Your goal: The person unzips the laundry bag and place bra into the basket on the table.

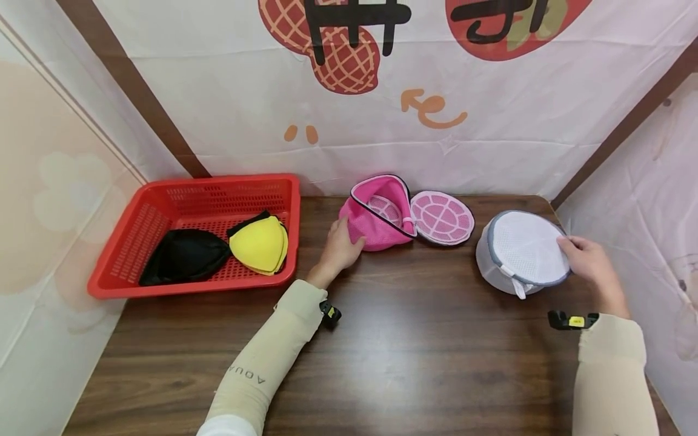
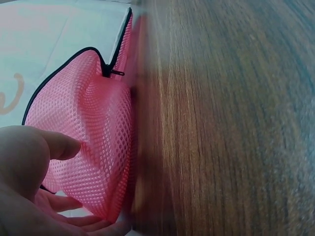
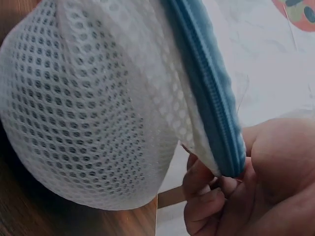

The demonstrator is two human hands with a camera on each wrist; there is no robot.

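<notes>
My left hand (image 1: 339, 247) holds the left side of a pink mesh laundry bag (image 1: 376, 239), which stands open with its round lid (image 1: 443, 218) folded out to the right on the table. In the left wrist view the thumb presses the mesh (image 2: 93, 113) while the other fingers reach round its far side. At the right, a round white mesh laundry bag (image 1: 529, 248) with a blue-grey zipper has its lid on top. My right hand (image 1: 590, 260) pinches the edge of that lid; the right wrist view shows the thumb and fingers at the zipper band (image 3: 209, 83).
A red plastic basket (image 1: 297, 233) stands at the left of the wooden table (image 1: 392, 351). Inside it lie a black bra (image 1: 188, 254) and folded yellow bra cups (image 1: 260, 245). Printed cloth (image 1: 360, 121) hangs behind the table and along both sides.
</notes>
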